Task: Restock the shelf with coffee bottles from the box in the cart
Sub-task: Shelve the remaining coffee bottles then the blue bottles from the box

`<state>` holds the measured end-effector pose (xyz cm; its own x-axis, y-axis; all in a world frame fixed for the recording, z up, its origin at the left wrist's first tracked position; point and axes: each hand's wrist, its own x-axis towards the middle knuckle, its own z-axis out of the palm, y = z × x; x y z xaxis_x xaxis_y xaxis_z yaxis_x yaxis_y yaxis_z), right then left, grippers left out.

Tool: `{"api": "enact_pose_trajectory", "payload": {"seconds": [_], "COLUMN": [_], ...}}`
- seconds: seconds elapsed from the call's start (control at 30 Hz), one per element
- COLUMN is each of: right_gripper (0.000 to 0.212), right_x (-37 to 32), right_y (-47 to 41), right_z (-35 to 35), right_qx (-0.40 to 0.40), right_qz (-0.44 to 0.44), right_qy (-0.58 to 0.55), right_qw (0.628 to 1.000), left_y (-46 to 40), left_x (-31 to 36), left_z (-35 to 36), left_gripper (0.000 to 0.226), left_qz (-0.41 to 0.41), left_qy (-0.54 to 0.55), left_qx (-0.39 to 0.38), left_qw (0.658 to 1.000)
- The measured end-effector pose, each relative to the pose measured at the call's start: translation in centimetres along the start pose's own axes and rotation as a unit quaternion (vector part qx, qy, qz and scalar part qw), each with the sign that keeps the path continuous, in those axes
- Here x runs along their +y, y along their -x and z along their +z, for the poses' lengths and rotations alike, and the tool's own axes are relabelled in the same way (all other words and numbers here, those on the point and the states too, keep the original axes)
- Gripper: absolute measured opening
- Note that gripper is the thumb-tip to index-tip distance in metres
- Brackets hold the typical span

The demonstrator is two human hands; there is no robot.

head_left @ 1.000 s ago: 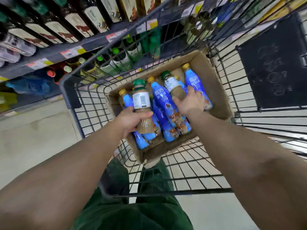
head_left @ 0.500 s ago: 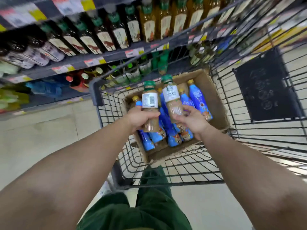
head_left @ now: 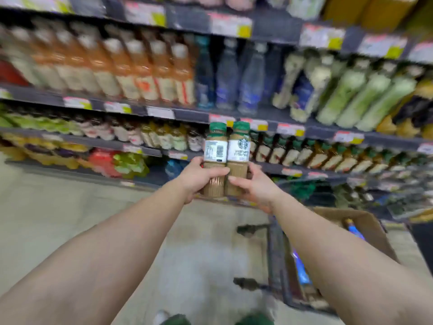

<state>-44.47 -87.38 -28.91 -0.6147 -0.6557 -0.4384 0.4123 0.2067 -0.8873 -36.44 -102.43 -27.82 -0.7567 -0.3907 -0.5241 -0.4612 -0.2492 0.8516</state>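
Two brown coffee bottles with green caps and white labels stand upright side by side in front of the shelves. My left hand (head_left: 199,178) grips the left coffee bottle (head_left: 215,151), whose barcode faces me. My right hand (head_left: 253,184) grips the right coffee bottle (head_left: 238,151), logo toward me. The two bottles touch each other. The cardboard box (head_left: 365,228) in the cart (head_left: 278,259) is at the lower right, with blue bottles (head_left: 355,232) inside it. A row of similar green-capped bottles (head_left: 304,153) fills the shelf just right of my hands.
Shelves of drink bottles span the whole view, with orange bottles (head_left: 131,73) upper left, dark blue ones (head_left: 234,76) in the middle and pale green ones (head_left: 351,95) upper right. Price tags line the shelf edges. Pale floor (head_left: 70,212) lies below left.
Both hands have lifted their coffee bottles out of the box and up in front of the shelves. The view has swung up from the cart to the shelves; the cart now sits lower right.
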Motion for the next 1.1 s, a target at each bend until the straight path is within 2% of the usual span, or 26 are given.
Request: {"api": "enact_pose_trajectory", "payload": {"seconds": [0.13, 0.27, 0.37, 0.5, 0.67, 0.87, 0.97, 1.1], "right_gripper": [0.048, 0.049, 0.056, 0.061, 0.055, 0.064, 0.062, 0.060], "right_x": [-4.3, -9.6, -13.7, -19.1, -25.5, -34.3, -37.2, -37.9], "right_y": [-2.9, -5.4, -7.9, -11.8, -18.3, -25.7, -29.6, -34.6], "right_z": [13.5, 23.0, 27.4, 31.4, 35.2, 37.5, 38.4, 39.3], "right_qx": [-0.051, -0.091, -0.099, -0.098, -0.110, -0.029, 0.029, 0.099], "right_qz": [-0.049, -0.099, -0.156, -0.213, -0.278, -0.350, -0.368, -0.356], "right_qy": [-0.003, 0.039, 0.095, 0.138, 0.151, 0.197, 0.203, 0.246], "right_qw": [0.997, 0.990, 0.978, 0.962, 0.942, 0.915, 0.907, 0.896], "left_y": [3.9, 6.1, 6.1, 4.2, 0.0, -4.9, -6.8, -8.6], "left_x": [3.9, 7.8, 11.2, 16.1, 22.7, 30.1, 31.7, 32.8], "left_z": [-12.8, -22.3, -27.4, -32.4, -37.5, -42.2, -44.8, -48.2], "left_gripper": [0.081, 0.069, 0.086, 0.072, 0.097, 0.086, 0.068, 0.083], "left_qz": [0.073, 0.127, 0.156, 0.194, 0.243, 0.281, 0.303, 0.315], "left_qy": [0.027, 0.052, 0.066, 0.075, 0.065, 0.106, 0.115, 0.091], "left_qx": [0.081, 0.137, 0.153, 0.165, 0.192, 0.253, 0.289, 0.325], "left_qw": [0.994, 0.981, 0.974, 0.964, 0.948, 0.920, 0.901, 0.887]}}
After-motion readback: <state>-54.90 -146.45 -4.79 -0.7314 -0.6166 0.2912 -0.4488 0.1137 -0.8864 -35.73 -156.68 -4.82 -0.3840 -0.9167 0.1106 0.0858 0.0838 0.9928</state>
